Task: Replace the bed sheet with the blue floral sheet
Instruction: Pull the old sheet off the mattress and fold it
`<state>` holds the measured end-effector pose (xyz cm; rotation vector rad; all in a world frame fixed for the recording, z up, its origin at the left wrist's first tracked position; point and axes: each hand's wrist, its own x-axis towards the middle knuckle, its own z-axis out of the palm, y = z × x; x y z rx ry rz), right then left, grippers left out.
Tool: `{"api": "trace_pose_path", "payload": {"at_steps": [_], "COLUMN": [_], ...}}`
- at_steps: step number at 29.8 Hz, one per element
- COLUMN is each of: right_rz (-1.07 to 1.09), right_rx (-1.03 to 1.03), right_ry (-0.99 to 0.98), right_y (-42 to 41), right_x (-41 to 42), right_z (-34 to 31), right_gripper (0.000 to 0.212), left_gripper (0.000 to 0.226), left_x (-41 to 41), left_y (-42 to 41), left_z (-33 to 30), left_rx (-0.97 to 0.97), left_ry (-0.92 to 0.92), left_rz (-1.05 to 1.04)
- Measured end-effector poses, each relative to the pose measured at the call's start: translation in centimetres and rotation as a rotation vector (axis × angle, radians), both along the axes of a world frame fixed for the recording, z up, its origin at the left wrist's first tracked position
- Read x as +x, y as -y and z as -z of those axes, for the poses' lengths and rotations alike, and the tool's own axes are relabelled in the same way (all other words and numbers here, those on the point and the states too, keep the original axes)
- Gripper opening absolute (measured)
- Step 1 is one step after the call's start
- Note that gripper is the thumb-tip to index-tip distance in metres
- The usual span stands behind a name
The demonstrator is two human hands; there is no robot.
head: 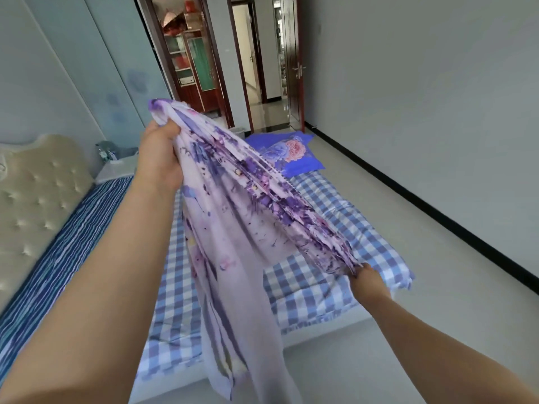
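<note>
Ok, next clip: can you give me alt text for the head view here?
Both hands hold a bunched purple-and-white floral sheet up over the bed: the left hand grips one end high, and the right hand pinches the other end lower. Below lies a blue-checked cover, with a folded blue floral sheet at the bed's far end.

A bedroom in a home. A bed with a blue-checked cover fills the middle, backed by a cream tufted headboard against a pale panelled wall. A blue floral pillow lies at the bed's far end. A white nightstand beside the headboard carries bottles. The floor is pale tile with a dark skirting board along the plain wall. Beyond an open dark wooden door a hallway shows, with a wood cabinet holding shelves and red ornaments.
</note>
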<state>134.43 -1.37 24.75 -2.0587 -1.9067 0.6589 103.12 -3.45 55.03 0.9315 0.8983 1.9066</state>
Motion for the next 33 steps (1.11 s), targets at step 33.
{"api": "trace_pose_path", "payload": {"at_steps": [33], "right_rz": [-0.13], "right_rx": [0.208], "right_ry": [0.543], "right_y": [0.4], "right_x": [15.2], "right_z": [-19.5], "right_gripper": [0.029], "left_gripper": [0.078], "left_x": [-0.2], "left_y": [2.7], "left_z": [9.2], "left_rx": [-0.803], "left_ry": [-0.923], "left_rz": [-0.148]}}
